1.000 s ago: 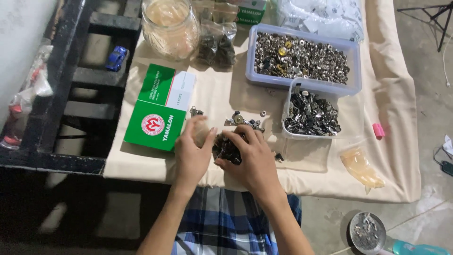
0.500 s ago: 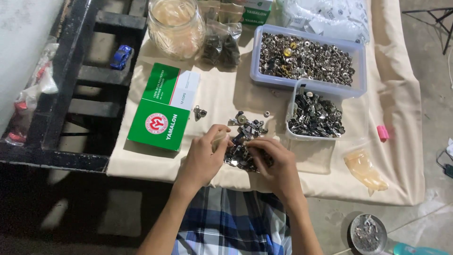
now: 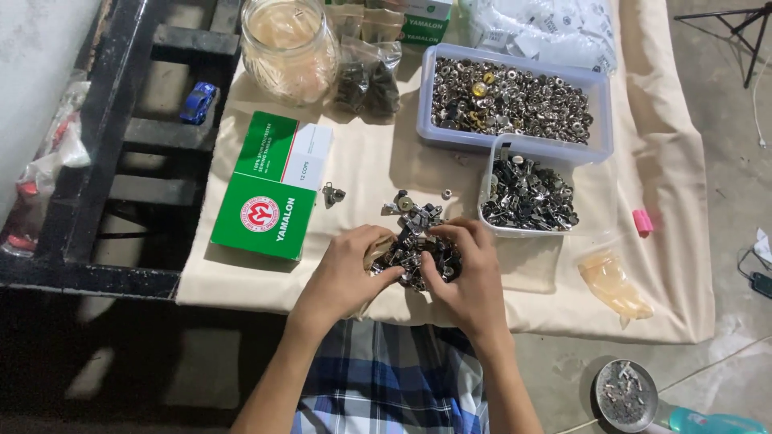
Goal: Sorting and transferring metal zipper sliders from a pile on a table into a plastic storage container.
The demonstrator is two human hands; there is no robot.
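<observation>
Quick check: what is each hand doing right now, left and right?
Left hand: fingers curled on the pile of small metal parts, pinching some.
Right hand: fingers curled on the same pile; what it grips cannot be told.

Both forearms reach forward, converging. The left hand (image 3: 346,269) and right hand (image 3: 466,277) sit close together, palms down, fingers curled inward and pinching, knuckles raised.

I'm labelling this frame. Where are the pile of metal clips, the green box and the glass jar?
pile of metal clips (image 3: 414,241), head view, bare middle of the heap between the hands.
green box (image 3: 261,217), head view, its lid.
glass jar (image 3: 289,48), head view, its side wall.
</observation>
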